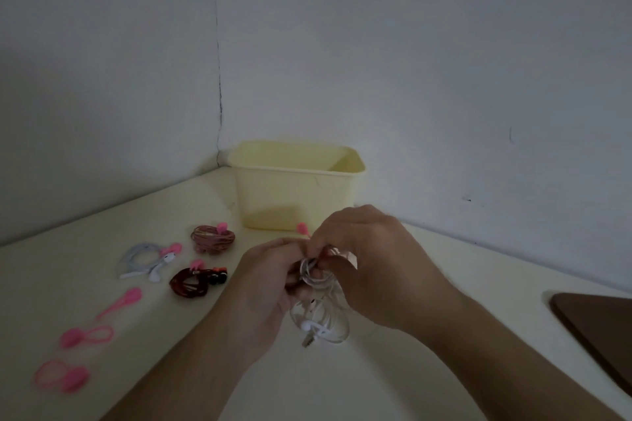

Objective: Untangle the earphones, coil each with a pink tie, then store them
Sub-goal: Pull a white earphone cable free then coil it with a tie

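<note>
White earphones (316, 297) sit between both hands, just above the bench (393, 379) and in front of the yellow bin (273, 195). The left hand (270, 287) has its fingers curled round the upper coil, holding the loops together from the left side; that grip is closed on the cable. The right hand (372, 260) comes over the top from the right, its fingers pinching a pink tie (302, 228) whose rounded end sticks up and away from the person, just above the coil. How far the tie already passes round the bundle is hidden by the fingers.

What the next move turns on, as I judge it: the coil's plane faces roughly toward the camera, and the tie crosses it from above, so the tie must run across the loops, not along them. The lower loops, an earbud and the plug hang below both hands, unbound.

To the left lie three bundles already tied: a grey-white set (147, 260), a dark red set (196, 280) and a brownish set (212, 237). Three spare pink ties (85, 335) lie nearer the bench's left edge. The bin stands closer to the right hand.
</note>
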The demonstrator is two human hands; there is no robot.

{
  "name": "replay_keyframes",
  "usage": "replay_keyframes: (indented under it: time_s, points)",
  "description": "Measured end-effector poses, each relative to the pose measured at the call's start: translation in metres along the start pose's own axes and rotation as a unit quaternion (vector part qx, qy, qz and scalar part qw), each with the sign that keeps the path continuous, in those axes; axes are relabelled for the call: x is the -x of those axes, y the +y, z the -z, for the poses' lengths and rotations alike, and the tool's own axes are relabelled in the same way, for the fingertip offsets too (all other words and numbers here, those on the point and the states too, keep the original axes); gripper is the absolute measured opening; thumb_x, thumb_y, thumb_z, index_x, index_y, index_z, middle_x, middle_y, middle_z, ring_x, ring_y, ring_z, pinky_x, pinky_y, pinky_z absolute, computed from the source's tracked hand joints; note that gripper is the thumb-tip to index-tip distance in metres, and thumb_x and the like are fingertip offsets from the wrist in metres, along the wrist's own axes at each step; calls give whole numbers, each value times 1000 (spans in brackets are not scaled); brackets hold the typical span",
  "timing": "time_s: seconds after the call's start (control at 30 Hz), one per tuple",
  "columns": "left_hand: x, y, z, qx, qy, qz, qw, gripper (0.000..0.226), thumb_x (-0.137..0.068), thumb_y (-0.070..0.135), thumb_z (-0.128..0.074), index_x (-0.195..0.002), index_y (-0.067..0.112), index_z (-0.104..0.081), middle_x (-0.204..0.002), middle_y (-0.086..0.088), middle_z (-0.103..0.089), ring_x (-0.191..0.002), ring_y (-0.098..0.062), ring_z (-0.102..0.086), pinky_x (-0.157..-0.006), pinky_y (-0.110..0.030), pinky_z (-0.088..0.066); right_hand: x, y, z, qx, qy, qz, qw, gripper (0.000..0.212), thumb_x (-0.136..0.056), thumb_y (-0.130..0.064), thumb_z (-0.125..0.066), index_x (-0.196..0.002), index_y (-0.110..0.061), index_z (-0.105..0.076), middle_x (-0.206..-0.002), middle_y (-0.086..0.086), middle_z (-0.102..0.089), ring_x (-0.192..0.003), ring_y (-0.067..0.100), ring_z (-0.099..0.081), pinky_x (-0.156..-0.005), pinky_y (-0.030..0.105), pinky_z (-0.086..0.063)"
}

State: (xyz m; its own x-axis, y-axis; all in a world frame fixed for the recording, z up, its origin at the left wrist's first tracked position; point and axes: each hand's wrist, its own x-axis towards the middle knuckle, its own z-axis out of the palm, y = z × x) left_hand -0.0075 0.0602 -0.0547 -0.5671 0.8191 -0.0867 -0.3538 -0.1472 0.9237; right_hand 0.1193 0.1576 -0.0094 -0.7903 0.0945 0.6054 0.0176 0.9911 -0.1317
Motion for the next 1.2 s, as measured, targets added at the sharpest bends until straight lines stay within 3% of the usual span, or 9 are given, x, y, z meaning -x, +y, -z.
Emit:
replay_keyframes:
  time_s: [0.2,0.37,0.6,0.77,0.93,1.03,1.1,1.2]
  points:
    - [-1,0,2,8,5,-6,1000,15,-93,7,-65,-82,9,-74,-82,-13,-69,-70,-18,-64,-70,-33,-47,1,1,-7,53,-6,34,998,41,-70,15,-74,-93,-18,-73,-88,-6,-68,-81,17,-61,-77,33,-47]
    - [-1,-1,3,27,21,-23,999,14,-93,14,-72,-100,2,-76,-87,-13,-74,-75,-21,-67,-73,-37,-45,4,2,-15,-21,50,-18,998,36,-77,14,-70,-97,-17,-72,-93,-5,-67,-79,19,-66,-62,41,-57]
    - [-1,0,3,30,35,-30,998,20,-89,14,-76,-103,0,-76,-88,-13,-74,-71,-17,-68,-65,-31,-46,6,-5,-23,-51,104,-63,991,38,-71,12,-72,-92,-20,-72,-87,-8,-67,-76,11,-63,-62,33,-53]
    - [-1,0,2,40,37,-38,998,14,-90,15,-77,-96,3,-79,-86,-14,-72,-73,-18,-67,-66,-30,-48,6,-9,-21,-62,119,-93,987,36,-73,9,-76,-92,-21,-73,-86,-11,-67,-79,3,-62,-68,11,-47]
    - [-2,0,2,86,30,-42,995,18,-91,16,-73,-99,0,-78,-89,-17,-68,-82,-24,-63,-79,-37,-48,4,-18,-20,-188,137,-246,941,29,-82,0,-79,-86,-27,-68,-82,-12,-72,-80,7,-70,-68,22,-58]
    - [-2,1,0,97,30,-51,993,11,-92,11,-72,-94,4,-79,-88,-14,-71,-72,-18,-67,-67,-28,-53,3,-19,-20,-249,138,-318,904,26,-81,-5,-86,-83,-26,-70,-82,-15,-75,-77,4,-72,-71,23,-60]
    - [-1,1,-1,98,28,-54,993,11,-92,10,-71,-96,2,-78,-89,-14,-74,-72,-17,-70,-64,-27,-56,3,-20,-20,-237,136,-328,904,24,-80,-7,-86,-81,-27,-72,-80,-16,-75,-77,2,-72,-70,20,-59]
    - [-1,0,-1,93,27,-56,994,18,-92,11,-73,-104,-1,-77,-97,-18,-76,-83,-21,-73,-76,-34,-59,3,-22,-21,-199,147,-313,917,23,-81,-9,-85,-79,-28,-72,-77,-18,-74,-77,0,-71,-67,13,-52]
